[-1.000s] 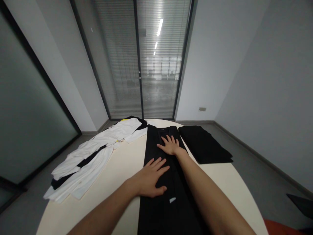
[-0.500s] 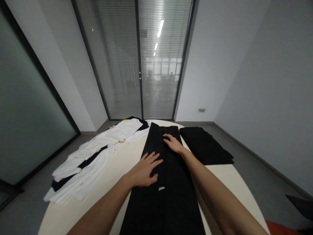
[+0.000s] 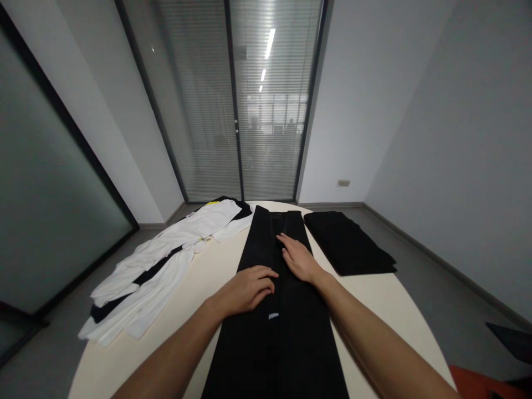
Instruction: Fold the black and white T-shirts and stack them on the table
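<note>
A long black garment [image 3: 266, 354] lies stretched lengthwise on the pale round table [image 3: 208, 288], with a small light label [image 3: 273, 316] near its middle line. At its far end a narrow gap runs down the centre, showing a dark lining. My left hand [image 3: 248, 288] rests on its left half, fingers bent and drawn close, thumb a little apart; no cloth shows between them. Farther up, my right hand [image 3: 299, 259] lies flat over the right half, fingers stretched towards the centre line.
Left on the table is a loose pile of white clothes [image 3: 178, 244] with black pieces among them. A folded black garment [image 3: 349, 244] lies at the right edge. Behind stands a glass partition with blinds [image 3: 270, 144]. Something red [image 3: 477, 382] shows low at right.
My left hand's spread fingers have drawn together and bent. My right hand has slid slightly nearer along the black garment. The garment lies much as before.
</note>
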`<state>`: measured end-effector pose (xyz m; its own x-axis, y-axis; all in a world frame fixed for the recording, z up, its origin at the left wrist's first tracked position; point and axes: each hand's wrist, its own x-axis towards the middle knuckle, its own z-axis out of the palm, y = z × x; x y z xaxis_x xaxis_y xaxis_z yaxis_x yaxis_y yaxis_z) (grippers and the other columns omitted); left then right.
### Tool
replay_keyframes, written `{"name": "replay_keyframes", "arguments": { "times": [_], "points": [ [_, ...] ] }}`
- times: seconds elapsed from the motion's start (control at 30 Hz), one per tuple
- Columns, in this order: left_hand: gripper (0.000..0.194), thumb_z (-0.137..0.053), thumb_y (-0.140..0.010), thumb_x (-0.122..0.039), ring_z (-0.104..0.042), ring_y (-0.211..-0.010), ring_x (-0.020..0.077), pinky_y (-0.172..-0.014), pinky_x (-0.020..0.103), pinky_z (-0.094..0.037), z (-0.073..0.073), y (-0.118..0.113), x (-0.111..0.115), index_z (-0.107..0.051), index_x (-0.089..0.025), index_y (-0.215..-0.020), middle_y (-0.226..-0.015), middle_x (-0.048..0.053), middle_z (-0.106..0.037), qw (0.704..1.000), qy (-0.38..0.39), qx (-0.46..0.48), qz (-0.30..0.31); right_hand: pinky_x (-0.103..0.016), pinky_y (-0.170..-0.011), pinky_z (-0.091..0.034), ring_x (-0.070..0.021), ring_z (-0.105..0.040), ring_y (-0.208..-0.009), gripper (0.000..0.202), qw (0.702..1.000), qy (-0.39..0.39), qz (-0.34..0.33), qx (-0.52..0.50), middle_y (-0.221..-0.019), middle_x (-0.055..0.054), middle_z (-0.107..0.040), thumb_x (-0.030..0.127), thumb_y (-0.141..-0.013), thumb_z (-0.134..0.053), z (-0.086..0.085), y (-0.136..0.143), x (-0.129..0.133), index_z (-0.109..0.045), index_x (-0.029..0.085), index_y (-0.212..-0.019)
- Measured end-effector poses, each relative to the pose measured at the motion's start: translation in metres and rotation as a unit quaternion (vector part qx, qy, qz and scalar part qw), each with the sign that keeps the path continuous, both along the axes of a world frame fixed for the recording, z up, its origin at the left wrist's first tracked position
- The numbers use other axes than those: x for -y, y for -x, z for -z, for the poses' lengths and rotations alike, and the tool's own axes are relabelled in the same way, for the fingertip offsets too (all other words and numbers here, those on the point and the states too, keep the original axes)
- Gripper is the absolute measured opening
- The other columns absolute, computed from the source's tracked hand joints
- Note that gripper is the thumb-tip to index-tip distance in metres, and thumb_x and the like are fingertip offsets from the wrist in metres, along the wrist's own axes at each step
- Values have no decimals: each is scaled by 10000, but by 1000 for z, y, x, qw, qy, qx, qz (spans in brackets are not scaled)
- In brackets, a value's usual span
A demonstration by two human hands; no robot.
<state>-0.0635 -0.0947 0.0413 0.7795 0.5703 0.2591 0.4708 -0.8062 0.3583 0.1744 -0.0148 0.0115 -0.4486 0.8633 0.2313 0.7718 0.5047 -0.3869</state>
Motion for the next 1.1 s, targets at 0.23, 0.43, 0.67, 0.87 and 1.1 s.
{"name": "replay_keyframes", "arguments": {
  "times": [0.23, 0.43, 0.67, 0.87, 1.1],
  "points": [
    [188, -471, -1006, -191, -589, -1229, 185, -1078, 340, -461, 0, -9, 4, -656, -212, -1035, -1322, 66, -636, 999, 14, 25, -23, -495, -1241, -212, -251, -280, -1520, 621, 999, 17, 13, 43, -1617, -133, -366, 248, -969, -370, 5, 0, -5, -309, 144, -1579],
    [360, -588, -920, -250, -475, -1393, 237, -1194, 435, -348, -3, -7, 12, -597, -223, -1278, -1476, 98, -537, 999, 32, -13, -20, -485, -1227, -239, -266, -340, -1488, 580, 998, -7, 52, 39, -1594, -128, -406, 279, -969, -395, 4, 5, -2, -396, 151, -1534],
    [660, -595, -915, -370, -261, -1529, 298, -1245, 555, -189, -1, -8, 20, -389, -205, -1520, -1637, 134, -323, 995, 48, -79, -33, -486, -1215, -253, -310, -380, -1455, 556, 994, -1, 84, 65, -1564, -122, -454, 362, -984, -415, 1, 7, -2, -491, 160, -1497],
    [518, -654, -881, -364, -468, -1406, 279, -1229, 515, -258, -6, -2, 28, -557, -239, -1375, -1506, 105, -520, 999, 15, -33, -39, -562, -1230, -145, -318, -275, -1511, 597, 991, 15, 79, 106, -1633, -88, -342, 325, -981, -369, -2, 3, 3, -399, 181, -1559],
    [811, -671, -862, -590, -267, -1522, 340, -1231, 589, -201, -6, 5, 35, -407, -210, -1529, -1645, 141, -296, 993, 55, -104, -19, -565, -1207, -198, -359, -240, -1520, 686, 983, 32, 135, 123, -1636, -165, -309, 523, -1007, -355, 6, 8, 20, -358, 135, -1574]
  ]
}}
